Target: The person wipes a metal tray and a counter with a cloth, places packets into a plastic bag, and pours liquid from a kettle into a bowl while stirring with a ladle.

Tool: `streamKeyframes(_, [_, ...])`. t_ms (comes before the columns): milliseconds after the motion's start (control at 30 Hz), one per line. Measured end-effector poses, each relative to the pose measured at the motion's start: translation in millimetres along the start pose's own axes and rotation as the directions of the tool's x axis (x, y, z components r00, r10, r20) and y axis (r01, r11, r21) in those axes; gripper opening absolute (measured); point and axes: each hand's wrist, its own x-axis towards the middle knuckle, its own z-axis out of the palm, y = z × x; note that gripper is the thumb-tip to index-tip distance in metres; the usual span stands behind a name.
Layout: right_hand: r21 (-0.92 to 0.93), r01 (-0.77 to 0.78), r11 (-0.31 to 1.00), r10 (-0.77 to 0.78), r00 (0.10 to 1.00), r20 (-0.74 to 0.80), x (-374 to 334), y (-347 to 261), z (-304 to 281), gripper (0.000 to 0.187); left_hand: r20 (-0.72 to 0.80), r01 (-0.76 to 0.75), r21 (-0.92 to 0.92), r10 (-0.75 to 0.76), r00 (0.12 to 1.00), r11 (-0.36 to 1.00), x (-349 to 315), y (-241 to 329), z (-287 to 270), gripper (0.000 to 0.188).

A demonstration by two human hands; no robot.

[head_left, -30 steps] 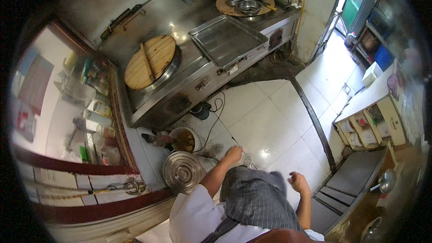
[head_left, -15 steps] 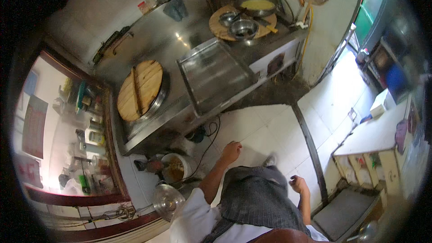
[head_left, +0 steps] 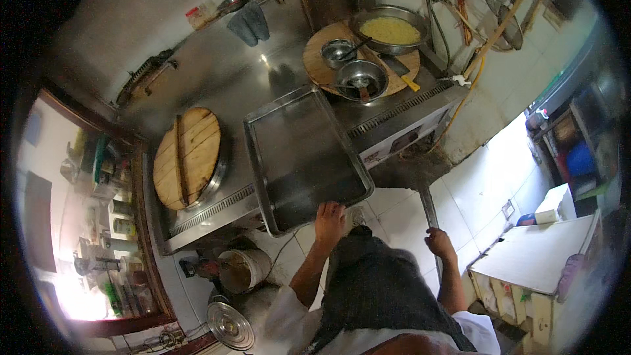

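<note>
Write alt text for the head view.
A person's left hand is at the near edge of a metal tray on a steel counter, while the right hand hangs over the tiled floor. Left of the tray lies a wooden lid; beyond and right, two metal bowls on a wooden board.

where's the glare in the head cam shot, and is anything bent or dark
In the head view, light washes out the window near its bottom and the white tiled floor at right; a small glint sits on the steel backsplash, the metal tray has only a dull sheen, edges bow toward the rim, and corners go black.
</note>
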Motion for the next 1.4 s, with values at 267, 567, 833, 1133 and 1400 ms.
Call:
streamKeyframes(267, [-0.031,0.125,0.992,-0.115,0.965,0.236,87,-2,-3,0.024,0.464,-0.053,-0.152,0.119,0.878,0.987,75,-13,13,0.025])
streamKeyframes(567, [0.04,0.214,0.976,-0.215,0.92,0.328,202,-21,-43,0.024,0.643,-0.023,-0.137,0.106,0.759,0.99,108,-9,28,0.028])
streamKeyframes(833, [-0.051,0.314,0.948,-0.276,0.893,0.355,277,-61,-102,0.029,0.531,0.042,-0.138,0.038,0.846,0.99,118,1,46,0.024])
streamKeyframes(1133, [0.892,-0.219,0.395,-0.126,0.949,0.288,359,-116,-90,0.029,0.481,0.2,-0.247,-0.06,0.875,0.948,118,2,42,0.027])
streamKeyframes(1400, [0.97,-0.223,0.098,0.11,0.971,0.212,459,-200,-79,0.021,0.23,0.274,-0.146,-0.237,0.944,0.951,76,-14,-7,0.026])
